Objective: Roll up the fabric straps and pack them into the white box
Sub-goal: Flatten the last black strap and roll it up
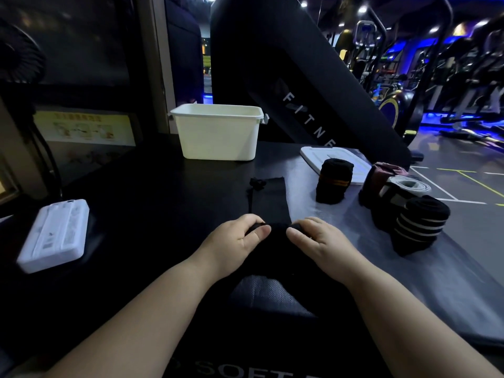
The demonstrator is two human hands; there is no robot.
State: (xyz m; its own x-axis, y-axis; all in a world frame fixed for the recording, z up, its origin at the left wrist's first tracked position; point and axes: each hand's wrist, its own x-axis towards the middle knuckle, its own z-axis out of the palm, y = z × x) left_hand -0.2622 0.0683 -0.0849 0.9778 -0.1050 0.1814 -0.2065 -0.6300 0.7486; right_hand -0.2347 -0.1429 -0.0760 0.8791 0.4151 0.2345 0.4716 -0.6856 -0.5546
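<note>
1. We see the left hand [240, 238] and the right hand [316, 238] side by side near the front edge of the black mat [152, 214]. Each has its fingers curled over one end of a black strap [268, 199], with the thumb pressed on the near side.
2. The part of the strap between the hands is bunched into a roll. The rest lies flat on the mat and runs away from us toward the far edge, ending in a small knotted cord [256, 184].
3. The white box [218, 135] stands upright and open-topped at the far edge, well apart from the hands. We cannot see inside it.
4. Its white lid [351, 159] lies flat to the right of the box, toward the far right corner.
5. On the front edge of the lid stands an upright black roll with an orange stripe [334, 181].
6. Along the right edge sit a maroon and white bundle [392, 184] and, touching it on the near side, a black roll with white stripes [417, 225].
7. A white case [56, 236] lies flat at the left edge.
8. A black machine column [272, 64] leans behind the box and lid.
</note>
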